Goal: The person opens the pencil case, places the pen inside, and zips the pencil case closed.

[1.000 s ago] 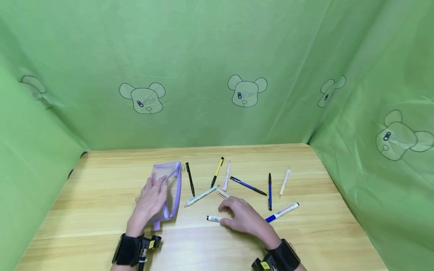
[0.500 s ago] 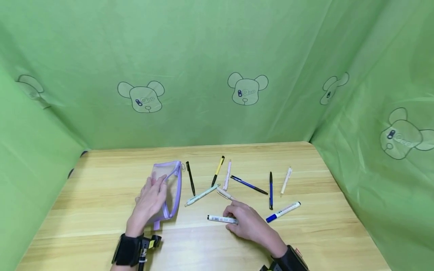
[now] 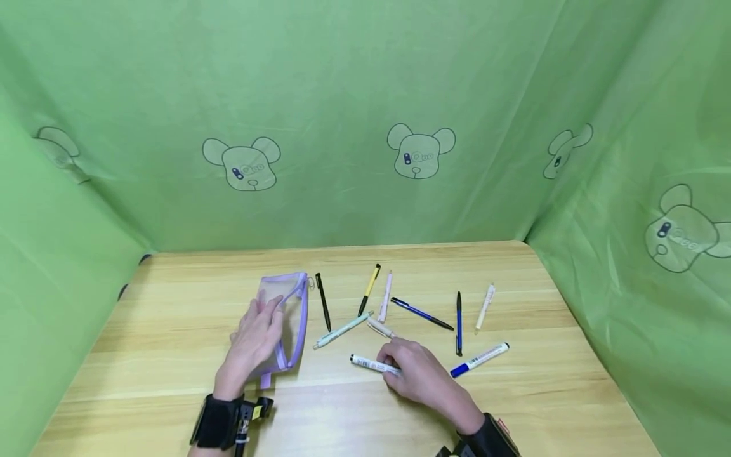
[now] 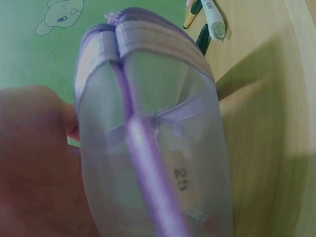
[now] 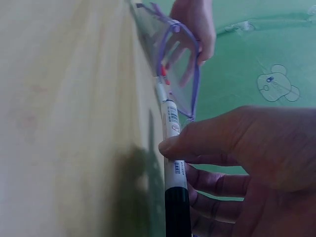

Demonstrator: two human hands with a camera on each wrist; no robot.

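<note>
My right hand [image 3: 419, 371] pinches a white marker [image 3: 365, 364] between thumb and fingers, just above the table. In the right wrist view the marker [image 5: 173, 128] has a dark cap near the palm, and its other end points at the pouch. My left hand [image 3: 254, 333] holds a translucent pencil pouch [image 3: 302, 330] with purple edging, whose mouth gapes toward the right. Through its wall in the left wrist view, a pale item marked "25" [image 4: 179, 178] shows; something red [image 5: 164, 74] is visible at the pouch in the right wrist view.
Pens lie spread over the wooden table: a black pen [image 3: 323, 301], a yellow-black pen [image 3: 368, 291], a mint pen [image 3: 342, 330], a beige pen [image 3: 381, 327], blue pens [image 3: 422, 313] and white ones. A blue-capped marker [image 3: 480, 360] lies right of my right hand. Green cloth [image 3: 342, 216] surrounds the table.
My right hand has shifted slightly right and taken hold of the white marker, whose left end has lifted and tilted a little. The left hand and pouch stay put.
</note>
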